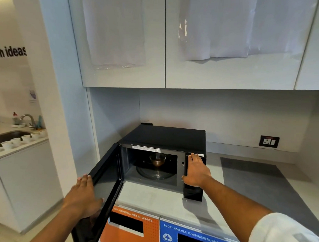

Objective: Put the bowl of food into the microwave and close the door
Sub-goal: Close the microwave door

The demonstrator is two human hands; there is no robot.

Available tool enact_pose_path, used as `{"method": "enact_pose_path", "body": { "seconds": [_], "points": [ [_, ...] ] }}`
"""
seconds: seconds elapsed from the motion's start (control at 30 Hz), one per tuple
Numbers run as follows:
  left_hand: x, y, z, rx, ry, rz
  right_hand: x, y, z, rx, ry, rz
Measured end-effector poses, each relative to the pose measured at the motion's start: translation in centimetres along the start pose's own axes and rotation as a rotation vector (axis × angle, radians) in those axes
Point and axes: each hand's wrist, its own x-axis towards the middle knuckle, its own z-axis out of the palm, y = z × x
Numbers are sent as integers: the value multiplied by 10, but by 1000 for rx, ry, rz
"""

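A black microwave [166, 137] stands on a grey counter with its door [104, 179] swung wide open to the left. Inside, a glass bowl [158, 159] with dark food sits on the glass turntable [157, 173]. My left hand [84, 197] lies flat against the outer face of the open door, fingers spread. My right hand [195, 169] rests flat on the control panel at the microwave's right front, thumb at the frame's edge. Neither hand holds anything.
The grey counter [247, 181] stretches to the right, with a wall socket [268, 141] behind. Orange and blue waste-bin fronts [139, 230] sit below the counter edge. White cabinets hang overhead. At far left are a sink, a tap and a row of white cups [16, 141].
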Motion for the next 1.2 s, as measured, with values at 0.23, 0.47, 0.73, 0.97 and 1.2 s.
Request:
{"method": "enact_pose_path", "body": {
  "seconds": [0.23, 0.47, 0.73, 0.97, 1.2],
  "points": [
    [-18, 87, -4, -55, -25, 73, 3, 12, -3, -16, -23, -66],
    [-15, 165, -1, -132, -59, 153, 8, 24, -3, -3, -33, -111],
    [13, 217, 3, -160, -105, 215, 13, 31, 6, 102, 50, -126],
    [56, 263, 8, -167, -125, 335, 18, 38, 1, 140, 106, -115],
    [88, 270, 13, -97, -96, 452, 13, 24, -4, 54, 170, -125]
  ]
}}
